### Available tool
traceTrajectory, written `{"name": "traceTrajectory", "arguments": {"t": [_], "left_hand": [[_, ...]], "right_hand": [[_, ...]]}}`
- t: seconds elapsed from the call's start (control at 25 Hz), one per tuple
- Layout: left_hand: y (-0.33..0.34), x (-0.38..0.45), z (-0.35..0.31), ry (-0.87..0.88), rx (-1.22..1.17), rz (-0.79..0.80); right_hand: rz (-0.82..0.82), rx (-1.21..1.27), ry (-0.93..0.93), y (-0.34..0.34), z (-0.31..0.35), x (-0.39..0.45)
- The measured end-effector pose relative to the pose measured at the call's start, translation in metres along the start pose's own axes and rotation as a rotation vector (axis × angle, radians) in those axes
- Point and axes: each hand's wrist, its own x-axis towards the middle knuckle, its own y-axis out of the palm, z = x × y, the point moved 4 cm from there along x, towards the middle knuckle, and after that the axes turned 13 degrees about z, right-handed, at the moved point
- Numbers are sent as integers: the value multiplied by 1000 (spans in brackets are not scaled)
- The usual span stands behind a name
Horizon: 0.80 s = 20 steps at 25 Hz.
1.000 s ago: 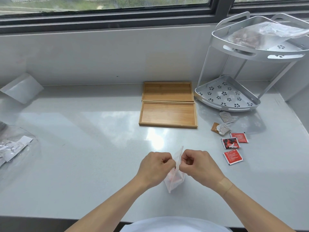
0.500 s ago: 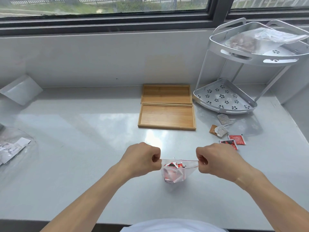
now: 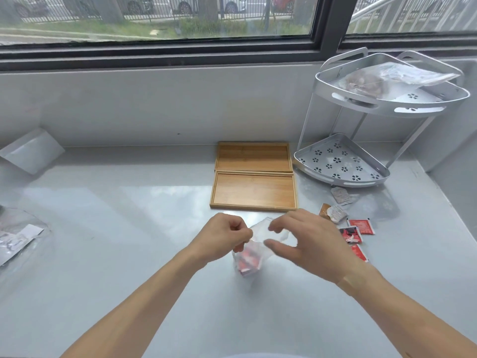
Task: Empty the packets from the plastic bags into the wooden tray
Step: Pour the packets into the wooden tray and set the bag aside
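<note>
A person's left hand (image 3: 222, 237) pinches the top edge of a small clear plastic bag (image 3: 254, 244) between curled fingers and thumb, holding it upright over a pale grey counter (image 3: 129, 228). The right hand (image 3: 307, 244) hovers just beside the bag's open mouth, fingers loosely spread and slightly blurred, the thumb stretched toward the plastic (whether any fingertip touches the bag cannot be told). Red-and-white packets (image 3: 247, 262) sit bunched in the bottom of the bag.

Beyond the hands, two shallow wooden trays lie side by side on the counter, long edges touching: the near wooden tray (image 3: 254, 191) just past the knuckles, the far wooden tray (image 3: 254, 157) against the wall below a window (image 3: 154, 19). Neither holds a packet.

To the right of the hands, loose red packets (image 3: 360, 226) lie on the counter, partly hidden by the right hand, with grey and brown sachets (image 3: 340, 196) nearer a two-tier white corner rack (image 3: 343, 164). The rack's upper shelf carries another clear bag (image 3: 387, 78) with brownish contents.

At the far left edge a flattened plastic bag with white papers (image 3: 18, 236) lies on the counter, and a white folded card (image 3: 31, 151) leans near the wall.
</note>
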Motion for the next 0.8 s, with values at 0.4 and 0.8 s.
{"name": "traceTrajectory", "arguments": {"t": [0.4,0.8], "left_hand": [[-25,9,61,-90,-436,-283],[24,63,118,-208,-1013,107]], "right_hand": [[-57,79,-98,14,32,62],[-91,319,-64,-25,3,85]]}}
